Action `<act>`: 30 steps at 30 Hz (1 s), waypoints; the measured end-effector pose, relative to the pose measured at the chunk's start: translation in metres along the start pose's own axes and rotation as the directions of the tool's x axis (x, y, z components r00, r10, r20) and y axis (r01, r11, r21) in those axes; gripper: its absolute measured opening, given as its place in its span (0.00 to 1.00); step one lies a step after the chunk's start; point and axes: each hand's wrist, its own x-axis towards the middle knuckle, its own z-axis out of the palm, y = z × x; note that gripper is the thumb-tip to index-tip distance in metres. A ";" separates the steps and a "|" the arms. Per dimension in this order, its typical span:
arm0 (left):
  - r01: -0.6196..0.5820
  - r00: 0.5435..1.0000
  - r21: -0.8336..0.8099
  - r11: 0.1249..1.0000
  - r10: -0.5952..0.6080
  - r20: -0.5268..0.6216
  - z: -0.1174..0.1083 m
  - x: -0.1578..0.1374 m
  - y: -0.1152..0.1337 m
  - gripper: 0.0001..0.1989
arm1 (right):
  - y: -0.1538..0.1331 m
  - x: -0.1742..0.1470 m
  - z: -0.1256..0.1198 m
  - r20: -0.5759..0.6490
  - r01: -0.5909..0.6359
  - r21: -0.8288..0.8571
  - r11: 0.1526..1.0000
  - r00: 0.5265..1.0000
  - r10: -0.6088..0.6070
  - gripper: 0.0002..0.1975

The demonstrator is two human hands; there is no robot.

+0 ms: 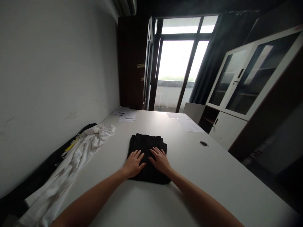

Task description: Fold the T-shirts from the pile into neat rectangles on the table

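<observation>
A folded black cloth item (148, 175), perhaps a garment, lies flat on the white table (189, 164) in front of me. Its exact kind is not clear, and layered edges show at its far side. On its left half rests my left hand (133, 164), palm down with the fingers spread. My right hand (161, 160) lies on the right half in the same way, fingers stretched out. Both palms touch the cloth, and neither hand grips it.
Crumpled white cloth (82, 151) runs along the table's left side, by the wall, with dark and yellow material behind it. Paper sheets (126, 115) lie at the far left, more papers (187, 122) at the far right. A round cable hole (204, 144) sits near the right edge.
</observation>
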 end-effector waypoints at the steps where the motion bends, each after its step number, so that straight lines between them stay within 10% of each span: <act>1: 0.010 1.000 0.015 1.000 -0.010 -0.006 0.002 0.001 -0.002 0.33 | -0.006 -0.002 -0.002 0.021 0.011 -0.032 0.999 1.000 -0.011 0.28; 14: -0.109 0.981 0.012 0.994 0.106 0.165 -0.015 0.005 -0.044 0.41 | -0.039 -0.022 -0.031 0.329 0.182 0.043 0.982 0.926 -0.186 0.43; 30: -0.283 0.929 -0.020 0.959 0.279 0.243 -0.043 -0.010 -0.010 0.53 | -0.039 -0.025 -0.048 0.462 0.136 -0.003 0.991 0.879 -0.119 0.59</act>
